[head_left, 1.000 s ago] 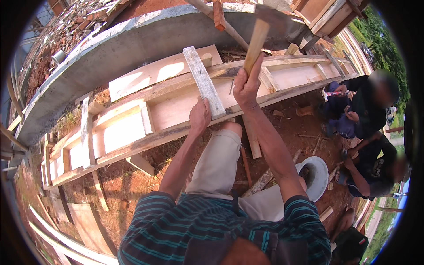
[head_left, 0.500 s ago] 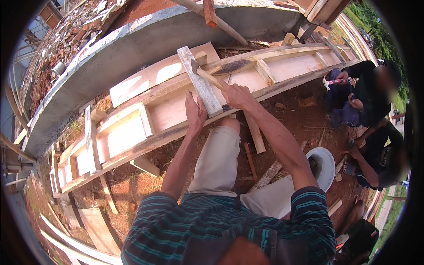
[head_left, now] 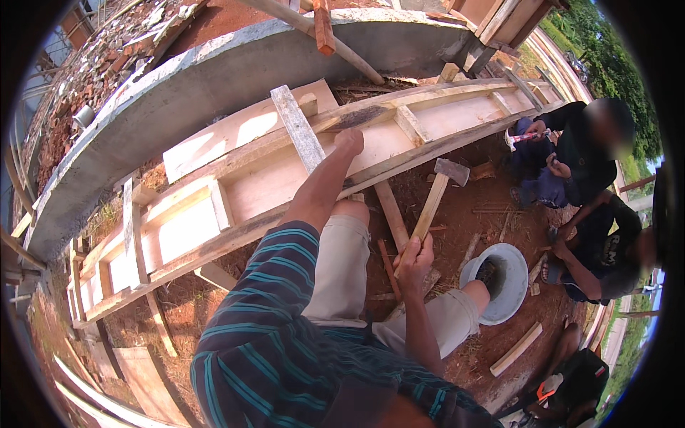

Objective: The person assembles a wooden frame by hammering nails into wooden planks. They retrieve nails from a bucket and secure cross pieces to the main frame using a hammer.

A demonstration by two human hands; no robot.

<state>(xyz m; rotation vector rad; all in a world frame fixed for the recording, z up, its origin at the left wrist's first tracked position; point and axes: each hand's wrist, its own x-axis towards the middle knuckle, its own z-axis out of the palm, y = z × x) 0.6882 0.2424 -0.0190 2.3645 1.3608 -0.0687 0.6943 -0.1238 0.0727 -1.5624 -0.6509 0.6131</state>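
Note:
A hammer with a blocky grey head and a pale wooden handle [head_left: 431, 208] is gripped low on the handle by my right hand [head_left: 415, 261]. It is raised over the ground beside a long wooden formwork, its head [head_left: 452, 172] pointing away from me. My left hand [head_left: 349, 142] reaches across the formwork [head_left: 267, 168] with its fingers closed, right of a grey crosspiece [head_left: 297, 128]; whatever it holds is hidden. The crosspiece lies across the two long side boards, and short wooden blocks [head_left: 412, 125] span between those boards.
A curved concrete wall [head_left: 235, 75] runs behind the formwork. A bucket [head_left: 508, 284] stands by my right knee. Co-workers sit at the right, one holding a red-handled hammer [head_left: 526, 137]. Offcuts, such as a short wood piece [head_left: 516, 349], lie on the red soil.
My right hand has drawn back toward me from the crosspiece, bringing the hammer up into view. My left hand has moved forward and right, past the crosspiece.

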